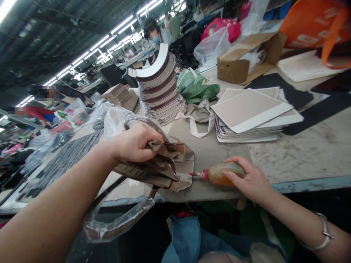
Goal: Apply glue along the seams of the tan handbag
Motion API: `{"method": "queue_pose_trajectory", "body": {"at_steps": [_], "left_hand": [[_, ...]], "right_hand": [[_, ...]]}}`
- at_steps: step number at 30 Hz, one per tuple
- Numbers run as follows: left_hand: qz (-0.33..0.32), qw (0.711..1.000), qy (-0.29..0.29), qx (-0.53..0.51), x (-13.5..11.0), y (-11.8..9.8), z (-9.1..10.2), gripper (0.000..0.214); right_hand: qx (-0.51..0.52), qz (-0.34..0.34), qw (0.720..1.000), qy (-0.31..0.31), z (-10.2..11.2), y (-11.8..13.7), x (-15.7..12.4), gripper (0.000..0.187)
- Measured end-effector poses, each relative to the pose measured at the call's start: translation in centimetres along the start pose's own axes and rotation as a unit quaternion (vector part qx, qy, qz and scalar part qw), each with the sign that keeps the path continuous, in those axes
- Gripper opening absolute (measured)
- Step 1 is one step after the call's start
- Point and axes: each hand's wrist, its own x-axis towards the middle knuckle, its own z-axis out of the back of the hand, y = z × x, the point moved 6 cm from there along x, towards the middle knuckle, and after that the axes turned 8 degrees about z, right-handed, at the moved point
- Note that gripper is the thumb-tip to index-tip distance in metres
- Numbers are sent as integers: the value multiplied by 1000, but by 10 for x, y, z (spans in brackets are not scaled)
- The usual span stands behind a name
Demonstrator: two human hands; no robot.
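Observation:
My left hand (134, 143) is closed over a fanned bunch of brown curved cardboard pieces (161, 166), pressing them on the worktable (301, 153). A clear plastic bag (115, 219) hangs off the table edge under my left forearm. My right hand (248, 179) grips a squeeze bottle of amber glue (223, 172) lying on its side, its red nozzle (197, 174) pointing left and touching the edge of the lowest brown piece.
A tall leaning stack of curved white-and-brown pieces (160, 87) stands behind. A pile of flat white-edged boards (249, 115) lies to the right, with a cardboard box (244, 58), green cloth (196, 87) and orange bag (315, 22) beyond. Other people work at far tables.

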Motion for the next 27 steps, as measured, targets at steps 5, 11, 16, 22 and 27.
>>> {"method": "queue_pose_trajectory", "body": {"at_steps": [5, 11, 16, 22, 27], "left_hand": [[12, 1000, 13, -25, 10, 7, -3, 22], [8, 1000, -4, -18, 20, 14, -6, 22], [-10, 1000, -20, -11, 25, 12, -4, 19], [-40, 999, -23, -16, 25, 8, -6, 22], [-14, 999, -29, 0, 26, 15, -7, 20]], "right_hand": [[15, 13, 999, 39, -15, 0, 0, 21], [0, 47, 998, 28, -21, 3, 2, 17], [-34, 48, 998, -16, -11, -5, 8, 20], [-46, 35, 998, -36, -8, -15, 18, 21], [-24, 37, 999, -2, -6, -15, 27, 20]]}}
